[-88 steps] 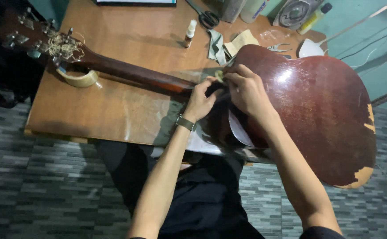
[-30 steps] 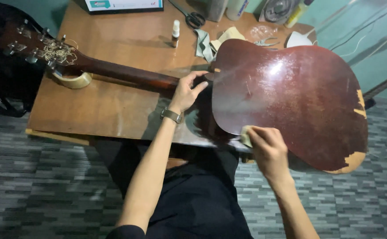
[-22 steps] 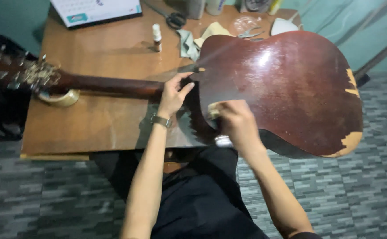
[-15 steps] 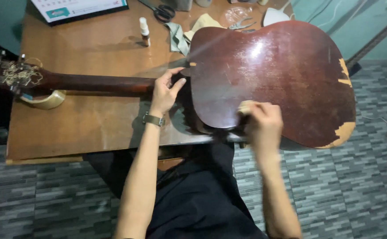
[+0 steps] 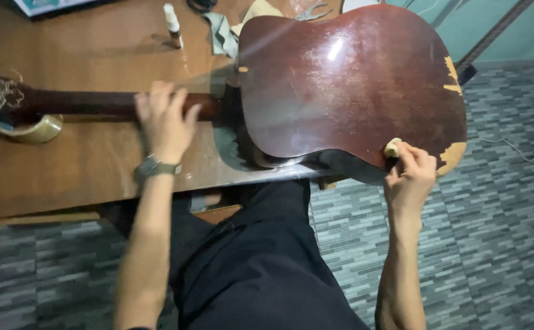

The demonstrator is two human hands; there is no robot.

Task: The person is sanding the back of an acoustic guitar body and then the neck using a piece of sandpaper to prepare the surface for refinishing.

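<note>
A small pale pad (image 5: 392, 148) is pinched in the right hand (image 5: 410, 177) and pressed against the near lower edge of the guitar (image 5: 346, 85), close to a chipped patch in the finish. The left hand (image 5: 163, 119) is laid palm-down over the neck (image 5: 90, 102), fingers loosely curled on it. The guitar lies back-up across the tabletop (image 5: 83, 165), its long axis running left to right, the body overhanging toward the right hand.

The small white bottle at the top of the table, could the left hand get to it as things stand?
Probably yes. The left hand rests on the guitar neck, and the small white bottle stands just beyond it with only bare table between.
</note>
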